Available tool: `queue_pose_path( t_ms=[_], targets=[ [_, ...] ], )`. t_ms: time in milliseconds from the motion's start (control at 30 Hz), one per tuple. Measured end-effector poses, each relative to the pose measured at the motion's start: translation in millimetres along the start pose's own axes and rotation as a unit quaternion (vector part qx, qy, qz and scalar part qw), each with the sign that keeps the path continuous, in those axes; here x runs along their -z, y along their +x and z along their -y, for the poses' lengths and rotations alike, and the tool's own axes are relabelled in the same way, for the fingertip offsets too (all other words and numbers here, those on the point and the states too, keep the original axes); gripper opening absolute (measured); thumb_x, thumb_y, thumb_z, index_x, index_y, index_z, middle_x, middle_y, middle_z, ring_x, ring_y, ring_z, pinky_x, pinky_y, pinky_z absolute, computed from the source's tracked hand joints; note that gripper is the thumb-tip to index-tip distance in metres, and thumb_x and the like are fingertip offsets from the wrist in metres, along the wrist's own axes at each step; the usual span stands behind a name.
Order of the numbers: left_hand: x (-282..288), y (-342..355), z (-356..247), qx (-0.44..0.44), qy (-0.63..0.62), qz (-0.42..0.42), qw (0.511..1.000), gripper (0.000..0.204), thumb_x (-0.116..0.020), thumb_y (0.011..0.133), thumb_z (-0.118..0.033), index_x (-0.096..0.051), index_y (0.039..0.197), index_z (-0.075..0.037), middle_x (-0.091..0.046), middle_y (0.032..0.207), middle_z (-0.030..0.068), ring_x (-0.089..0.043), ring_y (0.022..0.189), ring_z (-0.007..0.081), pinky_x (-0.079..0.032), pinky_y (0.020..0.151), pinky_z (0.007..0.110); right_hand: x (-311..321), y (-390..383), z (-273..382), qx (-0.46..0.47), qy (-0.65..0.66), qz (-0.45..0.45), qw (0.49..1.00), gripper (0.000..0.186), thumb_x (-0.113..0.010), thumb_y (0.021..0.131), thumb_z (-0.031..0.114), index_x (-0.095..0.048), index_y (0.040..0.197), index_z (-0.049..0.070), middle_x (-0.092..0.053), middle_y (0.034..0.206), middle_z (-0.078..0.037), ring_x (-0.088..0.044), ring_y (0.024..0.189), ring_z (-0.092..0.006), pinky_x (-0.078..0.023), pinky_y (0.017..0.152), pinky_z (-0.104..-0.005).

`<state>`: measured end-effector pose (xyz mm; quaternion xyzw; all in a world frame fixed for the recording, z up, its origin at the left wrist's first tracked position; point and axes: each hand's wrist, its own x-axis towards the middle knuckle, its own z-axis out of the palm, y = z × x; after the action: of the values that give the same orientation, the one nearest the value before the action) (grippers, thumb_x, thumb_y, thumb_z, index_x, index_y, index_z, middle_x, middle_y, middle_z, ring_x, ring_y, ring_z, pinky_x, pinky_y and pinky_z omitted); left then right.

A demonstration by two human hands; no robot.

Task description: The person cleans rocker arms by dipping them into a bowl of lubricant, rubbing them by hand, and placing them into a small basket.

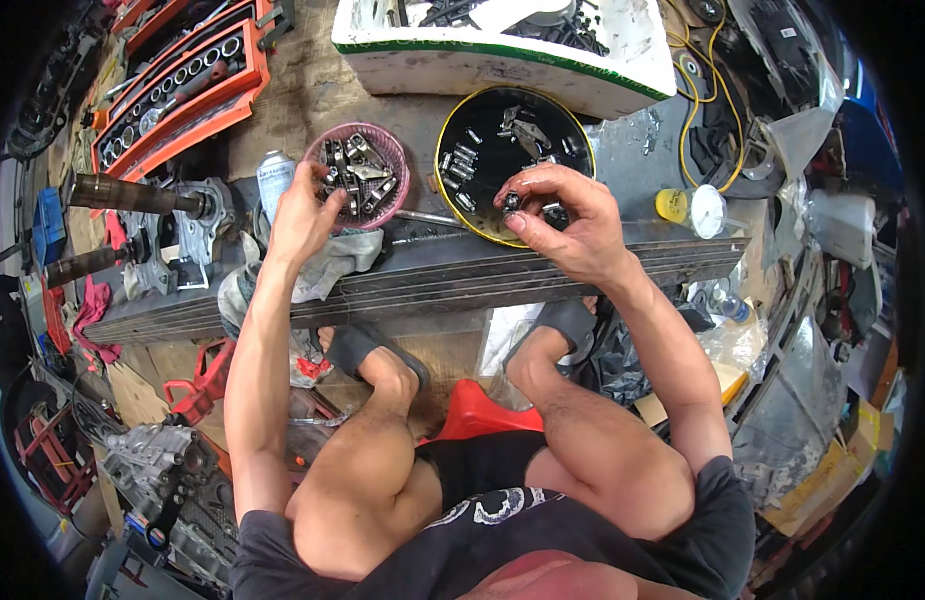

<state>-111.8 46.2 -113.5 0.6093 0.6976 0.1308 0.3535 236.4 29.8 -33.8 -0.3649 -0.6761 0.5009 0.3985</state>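
My left hand (307,215) is at the left rim of a pink plastic basket (406,168), thumb and fingers apart. Inside the basket lie several shiny metal parts that look like rocker arms (362,150); the hand touches their edge, and some of its fingertips are hidden. Over the near right side of a black bowl with a yellow rim (444,130), my right hand (577,215) pinches a small round metal part (512,201) between thumb and fingers. Small metal cylinders (462,160) and longer metal pieces (527,133) lie in the bowl.
A white foam box (502,65) of dark parts stands behind the bowl. Left are an orange socket tray (182,90), a spray can (274,180) and a shaft (132,193). A grey rag (337,262) lies before the basket; a yellow-and-white container (690,208) sits right.
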Motion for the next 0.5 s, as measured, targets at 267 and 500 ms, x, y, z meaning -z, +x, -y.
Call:
queue_pose_path(
  t_ms=[267, 500],
  targets=[
    [2, -9, -36, 0.095, -0.515, 0.133, 0.841, 0.028, -0.06, 0.104, -0.028, -0.063, 0.118, -0.004, -0.059, 0.084, 0.0, -0.054, 0.075, 0.0112, -0.046, 0.069, 0.027, -5, -1, -4, -0.021, -0.006, -0.037, 0.999, 0.029, -0.081, 0.084, 0.008, -0.068, 0.109, 0.002, -0.071, 0.099, -0.005, -0.065, 0.077, -0.0087, -0.052, 0.065, -0.0231],
    [8, -21, -73, 0.022, -0.573, 0.2, 0.794, 0.036, -0.062, 0.101, -0.034, -0.062, 0.119, -0.003, -0.066, 0.095, 0.0075, -0.06, 0.08, 0.0151, -0.05, 0.072, 0.031, -9, 4, 6, -0.114, 0.047, -0.053, 0.991, 0.028, -0.08, 0.086, 0.007, -0.067, 0.11, -0.001, -0.072, 0.098, -0.006, -0.067, 0.082, -0.0089, -0.053, 0.071, -0.0243]
  ],
)
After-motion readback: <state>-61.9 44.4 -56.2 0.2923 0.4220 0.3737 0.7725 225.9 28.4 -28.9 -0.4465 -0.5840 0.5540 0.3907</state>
